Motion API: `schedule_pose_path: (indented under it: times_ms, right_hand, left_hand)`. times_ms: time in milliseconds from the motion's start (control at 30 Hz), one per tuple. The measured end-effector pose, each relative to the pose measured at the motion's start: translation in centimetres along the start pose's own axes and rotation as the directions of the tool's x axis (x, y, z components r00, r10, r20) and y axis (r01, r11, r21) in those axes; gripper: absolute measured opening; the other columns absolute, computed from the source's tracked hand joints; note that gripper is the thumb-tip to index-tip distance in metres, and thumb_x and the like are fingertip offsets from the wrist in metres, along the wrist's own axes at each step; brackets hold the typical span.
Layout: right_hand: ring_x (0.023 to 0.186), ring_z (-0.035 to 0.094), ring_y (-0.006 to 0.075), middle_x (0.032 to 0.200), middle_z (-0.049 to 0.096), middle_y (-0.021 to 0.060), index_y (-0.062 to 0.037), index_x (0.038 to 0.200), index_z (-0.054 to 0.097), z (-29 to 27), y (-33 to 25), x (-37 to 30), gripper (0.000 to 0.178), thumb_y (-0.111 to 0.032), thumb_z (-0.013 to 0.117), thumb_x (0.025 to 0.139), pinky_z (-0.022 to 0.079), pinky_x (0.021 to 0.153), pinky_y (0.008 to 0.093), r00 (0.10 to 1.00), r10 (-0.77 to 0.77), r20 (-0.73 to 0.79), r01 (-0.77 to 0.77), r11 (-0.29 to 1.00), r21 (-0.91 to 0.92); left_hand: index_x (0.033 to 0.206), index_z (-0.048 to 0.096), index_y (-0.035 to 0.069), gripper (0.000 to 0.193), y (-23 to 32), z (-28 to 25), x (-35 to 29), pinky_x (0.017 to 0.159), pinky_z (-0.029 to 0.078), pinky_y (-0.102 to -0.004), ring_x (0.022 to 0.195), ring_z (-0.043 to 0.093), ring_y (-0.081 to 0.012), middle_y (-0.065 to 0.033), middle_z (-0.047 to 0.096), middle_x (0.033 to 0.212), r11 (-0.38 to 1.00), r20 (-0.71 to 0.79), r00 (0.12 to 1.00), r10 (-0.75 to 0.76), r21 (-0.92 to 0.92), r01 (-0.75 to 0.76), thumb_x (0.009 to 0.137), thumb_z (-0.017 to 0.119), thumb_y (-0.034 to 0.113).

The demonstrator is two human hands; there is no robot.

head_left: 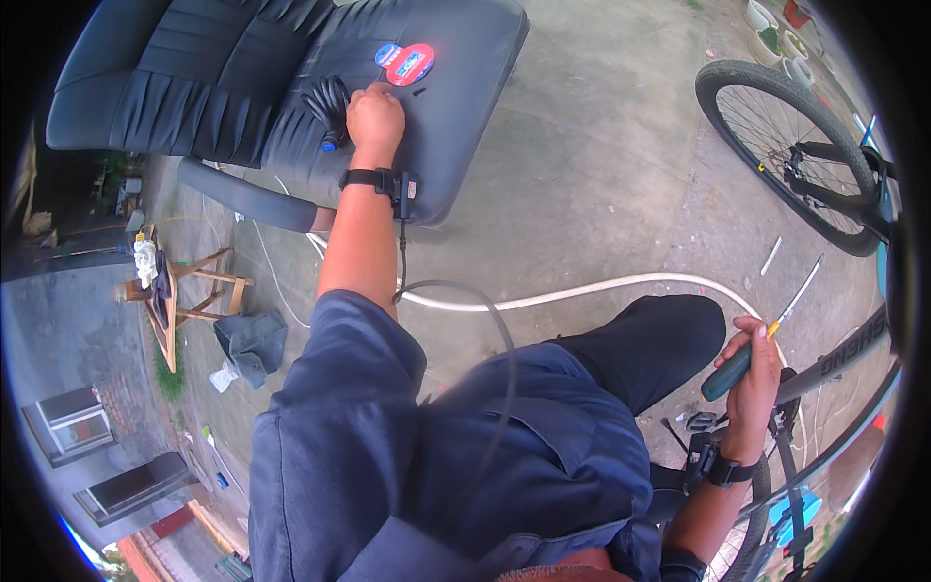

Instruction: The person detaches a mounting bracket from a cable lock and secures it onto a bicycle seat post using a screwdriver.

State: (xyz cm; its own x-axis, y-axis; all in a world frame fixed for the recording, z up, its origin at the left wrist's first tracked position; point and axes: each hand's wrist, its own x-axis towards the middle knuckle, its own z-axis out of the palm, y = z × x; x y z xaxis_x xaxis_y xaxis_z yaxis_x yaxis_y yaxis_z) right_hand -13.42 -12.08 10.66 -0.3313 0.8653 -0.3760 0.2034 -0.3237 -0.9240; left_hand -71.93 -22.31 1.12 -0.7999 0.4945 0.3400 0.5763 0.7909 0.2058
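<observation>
My left hand [375, 121] reaches forward onto the black padded chair seat. Its fingers are curled closed at the seat, and whatever they pinch is hidden. Right beside it lies a folded black bundle [326, 105], like an inner tube or cable, with a blue cap at one end. Just beyond the fingertips rests a red and blue packet [411, 64], with a small black piece [419, 92] near it. At the right, my right hand [753, 383] is wrapped round a screwdriver [729, 372] with a dark green handle and yellow collar, its metal shaft pointing up and away.
A bicycle wheel [790, 145] and frame [832, 364] stand close on the right. A pale hose [582, 289] crosses the concrete floor. To the left are a wooden stand [208, 286] and a dark bucket [252, 344]. A black cable [509, 359] hangs from my left wrist.
</observation>
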Motion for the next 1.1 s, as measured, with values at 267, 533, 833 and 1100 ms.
schedule_pose_path:
  times_ms: [267,533,833,1100]
  right_hand:
    - [0.06,0.051,0.0065,0.069,0.052,-0.0002,-0.0009,0.124,0.056,0.1,-0.9,-1.3,0.037,-0.031,0.052,0.102,0.042,0.055,0.0193,0.999,-0.034,-0.037,0.027,0.984,-0.174]
    - [0.065,0.057,0.0086,0.079,0.058,0.0031,0.0002,0.138,0.046,-0.7,-0.6,-2.6,0.05,-0.017,0.063,0.094,0.047,0.055,0.0228,0.994,-0.056,-0.097,0.04,0.987,-0.158]
    - [0.09,0.063,0.0219,0.098,0.062,0.0096,-0.0117,0.121,0.065,-1.4,2.2,-3.3,0.032,-0.015,0.066,0.09,0.053,0.074,0.0337,0.833,-0.546,0.087,0.52,0.722,-0.456]
    - [0.088,0.058,0.0268,0.09,0.057,0.0105,-0.0156,0.113,0.072,-2.3,3.4,-9.3,0.033,-0.018,0.075,0.08,0.048,0.077,0.0365,0.809,-0.567,-0.153,0.443,0.761,-0.475]
  left_hand:
    - [0.099,0.073,0.009,0.02,0.9,0.6,-0.3,0.085,0.052,-0.0456,0.094,0.066,-0.0374,-0.0199,0.067,0.1,0.987,0.064,0.986,0.153,-0.068,-0.149,0.09,0.059,0.02]
    - [0.099,0.069,-0.001,0.037,3.0,0.3,2.2,0.082,0.054,-0.0505,0.092,0.068,-0.0429,-0.0269,0.069,0.097,0.952,0.298,0.923,0.244,0.107,-0.287,0.09,0.052,0.03]
    - [0.101,0.064,0.005,0.008,23.1,-7.1,-18.0,0.055,0.042,-0.0203,0.067,0.059,-0.009,-0.0033,0.065,0.082,0.387,0.6,0.339,0.725,-0.762,0.519,0.095,0.06,0.007]
    - [0.104,0.063,0.007,0.014,31.5,-12.9,-31.3,0.056,0.043,-0.0207,0.071,0.058,-0.009,-0.0001,0.061,0.083,0.397,0.459,-0.216,0.862,-0.344,0.851,0.098,0.06,0.02]
